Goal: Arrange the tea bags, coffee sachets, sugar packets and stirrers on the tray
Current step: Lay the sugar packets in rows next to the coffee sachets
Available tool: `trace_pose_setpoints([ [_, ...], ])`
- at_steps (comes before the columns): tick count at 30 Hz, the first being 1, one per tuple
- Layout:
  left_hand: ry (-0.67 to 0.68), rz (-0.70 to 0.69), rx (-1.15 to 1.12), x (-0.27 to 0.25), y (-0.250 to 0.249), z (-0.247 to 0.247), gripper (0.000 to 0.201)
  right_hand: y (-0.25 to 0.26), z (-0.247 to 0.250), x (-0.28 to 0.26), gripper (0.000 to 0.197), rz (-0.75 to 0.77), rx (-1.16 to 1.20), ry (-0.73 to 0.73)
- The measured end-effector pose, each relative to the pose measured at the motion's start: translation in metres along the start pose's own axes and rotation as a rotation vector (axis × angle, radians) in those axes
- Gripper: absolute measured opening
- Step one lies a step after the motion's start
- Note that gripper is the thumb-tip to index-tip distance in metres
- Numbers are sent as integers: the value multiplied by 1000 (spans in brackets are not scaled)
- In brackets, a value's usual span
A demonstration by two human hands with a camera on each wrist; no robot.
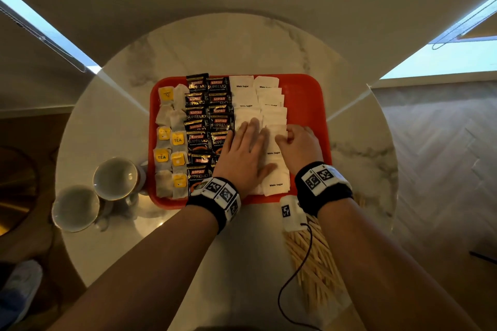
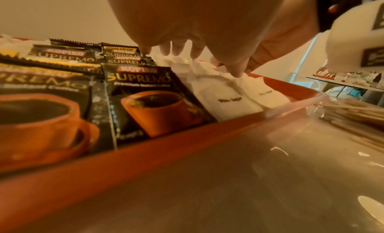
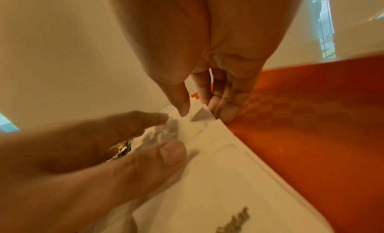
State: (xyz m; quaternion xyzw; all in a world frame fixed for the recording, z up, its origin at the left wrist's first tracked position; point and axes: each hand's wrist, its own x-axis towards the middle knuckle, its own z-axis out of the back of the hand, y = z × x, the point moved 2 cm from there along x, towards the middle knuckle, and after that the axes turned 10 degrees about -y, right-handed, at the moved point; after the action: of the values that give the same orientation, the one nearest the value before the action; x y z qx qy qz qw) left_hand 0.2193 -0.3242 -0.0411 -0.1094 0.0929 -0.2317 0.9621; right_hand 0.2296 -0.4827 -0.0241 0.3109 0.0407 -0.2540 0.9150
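Note:
The red tray (image 1: 304, 94) holds tea bags (image 1: 172, 142) on its left, black coffee sachets (image 1: 207, 115) in the middle and white sugar packets (image 1: 258, 99) to their right, each in two columns. My left hand (image 1: 250, 142) lies flat with straight fingers on the left sugar column. My right hand (image 1: 286, 136) pinches the far right corner of a sugar packet (image 1: 277, 142) in the right column; in the right wrist view its thumb sits on top of that packet (image 3: 228, 171) and its fingers (image 3: 222, 111) at the edge. The stirrers (image 1: 317, 263) lie in a clear bag on the table, off the tray, under my right forearm.
Two empty cups (image 1: 115, 177) (image 1: 75, 208) stand on the round marble table (image 1: 215, 45) just left of the tray. The tray's right strip (image 3: 311, 138) beside the sugar columns is bare red. A thin cable hangs from my right wrist across the stirrers.

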Motion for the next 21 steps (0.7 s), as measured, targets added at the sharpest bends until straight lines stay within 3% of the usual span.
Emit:
trace_pose_setpoints([
  [6,-45,-60,44,13,8,0,86,-4,5,18,33,-11,16,-24],
  [13,-19,-18,99,27,16,0,89,12,-1,40,34,58,-1,36],
  [21,-91,-38,91,29,17,-1,92,17,-3,59,37,22,12,-9],
])
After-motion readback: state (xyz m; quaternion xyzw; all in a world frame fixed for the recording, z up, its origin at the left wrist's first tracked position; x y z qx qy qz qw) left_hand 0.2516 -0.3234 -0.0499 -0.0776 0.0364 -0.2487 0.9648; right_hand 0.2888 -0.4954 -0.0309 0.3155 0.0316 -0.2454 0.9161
